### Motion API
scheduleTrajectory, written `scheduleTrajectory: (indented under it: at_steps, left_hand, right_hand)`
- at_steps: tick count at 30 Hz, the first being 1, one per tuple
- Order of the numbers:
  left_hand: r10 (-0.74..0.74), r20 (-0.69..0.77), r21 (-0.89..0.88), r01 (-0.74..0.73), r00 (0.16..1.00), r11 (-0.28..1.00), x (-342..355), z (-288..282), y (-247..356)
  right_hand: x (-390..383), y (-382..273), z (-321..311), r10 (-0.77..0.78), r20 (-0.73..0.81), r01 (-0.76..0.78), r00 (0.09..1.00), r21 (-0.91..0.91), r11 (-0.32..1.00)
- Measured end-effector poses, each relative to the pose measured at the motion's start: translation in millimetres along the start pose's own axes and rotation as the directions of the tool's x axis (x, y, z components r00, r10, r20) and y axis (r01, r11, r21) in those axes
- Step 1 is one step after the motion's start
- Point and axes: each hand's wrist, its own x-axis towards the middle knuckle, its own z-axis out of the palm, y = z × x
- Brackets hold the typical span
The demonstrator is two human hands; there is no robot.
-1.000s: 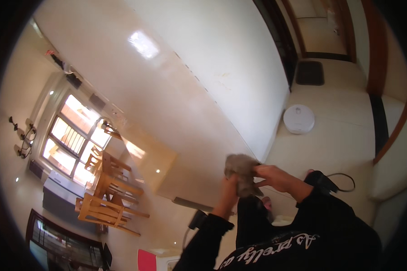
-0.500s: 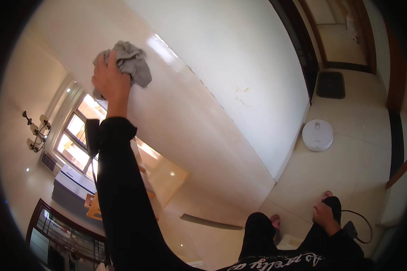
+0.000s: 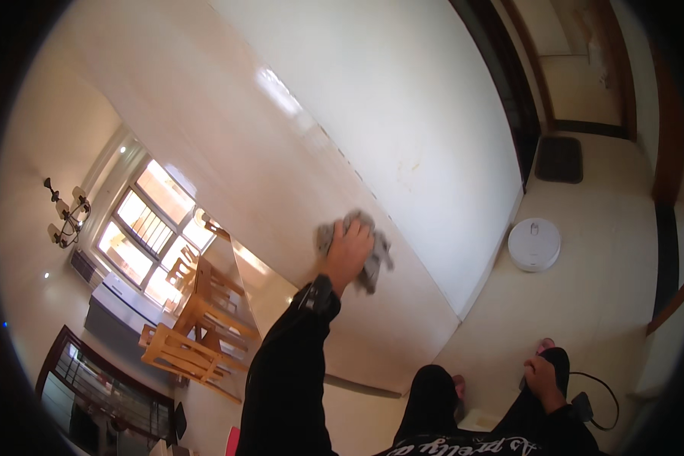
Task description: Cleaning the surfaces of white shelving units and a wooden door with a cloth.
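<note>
My left hand [image 3: 349, 254] is closed on a crumpled grey cloth [image 3: 373, 267], which it presses against a glossy beige tiled surface [image 3: 281, 167]. Parts of the cloth stick out past the fingers and look smeared by motion. A seam runs beside it, and beyond that lies a pale white panel [image 3: 403, 114] with faint yellowish marks. On my knee rests my right hand [image 3: 542, 378], its fingers curled in with nothing visible in them.
A round white robot vacuum [image 3: 534, 245] sits on the floor to the right, with a dark mat [image 3: 559, 159] farther off. Wooden chairs [image 3: 178, 351] stand around a table [image 3: 201, 296] on the left, near a window [image 3: 148, 228]. A black cable [image 3: 614, 395] loops by my right wrist.
My left hand has swept the cloth down and to the right along the beige surface, bringing it nearer to me. The right hand stays on the knee.
</note>
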Motion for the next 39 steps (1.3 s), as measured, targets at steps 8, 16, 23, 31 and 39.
scheduleTrajectory:
  at_steps: [8, 16, 23, 31, 39]
  left_hand:
    - [-0.167, -0.251, 0.134, 0.205, 0.953, 0.970, 15.8, -103.6, -117.9]
    - [-0.371, -0.445, 0.289, 0.523, 0.815, 0.802, 105.0, -153.6, -211.6]
    - [-0.265, -0.232, 0.271, 0.324, 0.936, 0.907, 91.0, -155.1, -204.3]
    - [-0.417, -0.446, 0.307, 0.573, 0.792, 0.760, 134.8, -279.8, -362.9]
    - [-0.492, -0.688, 0.329, 0.834, 0.533, 0.443, 196.0, -391.1, -534.6]
  right_hand:
    - [-11.3, 5.8, -19.1, -0.087, 0.008, 0.087, 0.996, 0.018, 0.996]
    - [-18.4, 84.6, 14.8, -0.001, 0.423, 0.062, 0.906, -0.129, 0.990]
    - [60.7, -10.6, -28.2, 0.296, 0.691, 0.014, 0.660, -0.405, 0.914]
    - [65.8, 9.7, -30.2, 0.202, 0.747, -0.052, 0.633, -0.219, 0.974]
    - [94.1, 50.3, -62.7, 0.671, 0.623, -0.595, 0.401, -0.380, 0.708]
